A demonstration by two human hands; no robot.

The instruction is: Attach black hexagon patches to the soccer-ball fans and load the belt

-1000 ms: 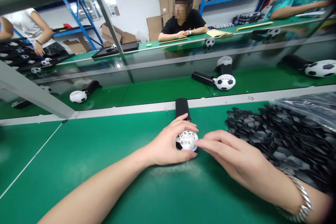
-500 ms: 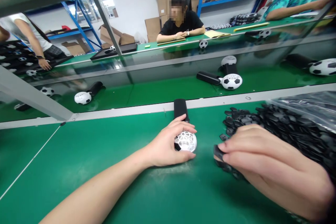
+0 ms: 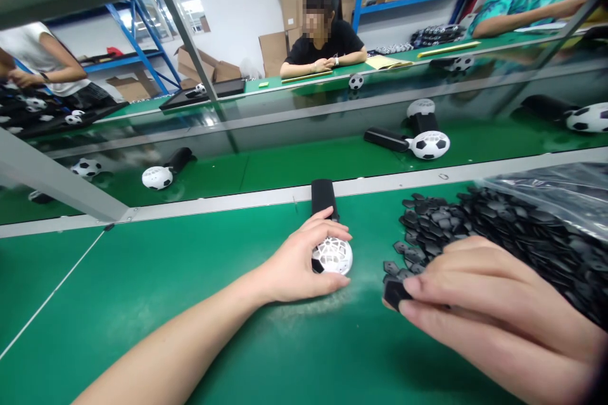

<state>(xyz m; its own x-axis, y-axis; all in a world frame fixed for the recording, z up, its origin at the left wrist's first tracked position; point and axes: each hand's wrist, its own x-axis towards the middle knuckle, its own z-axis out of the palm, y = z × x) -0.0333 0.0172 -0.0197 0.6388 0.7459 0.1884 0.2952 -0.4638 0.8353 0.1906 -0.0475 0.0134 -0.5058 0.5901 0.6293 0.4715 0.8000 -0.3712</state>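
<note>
My left hand [image 3: 308,256] curls round a white soccer-ball-shaped part [image 3: 337,256] with an open lattice on top and a black handle [image 3: 323,197] pointing away from me. The handle's far end reaches the grey rail. My right hand [image 3: 489,310] pinches a small black plastic piece [image 3: 396,293] between thumb and finger, a short way right of the ball. Beneath and behind that hand spreads a heap of similar black pieces [image 3: 522,221], partly hidden by it.
Beyond the grey rail [image 3: 237,198], a green conveyor belt [image 3: 266,168] carries several ball-headed parts with black handles, one a white ball [image 3: 430,145]. A clear plastic bag [image 3: 555,193] lies over the heap. A slanting post [image 3: 57,171] stands at left. Across sits a person [image 3: 327,38].
My right hand has lowered slightly, turning the black piece so its flat face shows. My left hand keeps its hold on the ball. Parts on the belt have shifted right.
</note>
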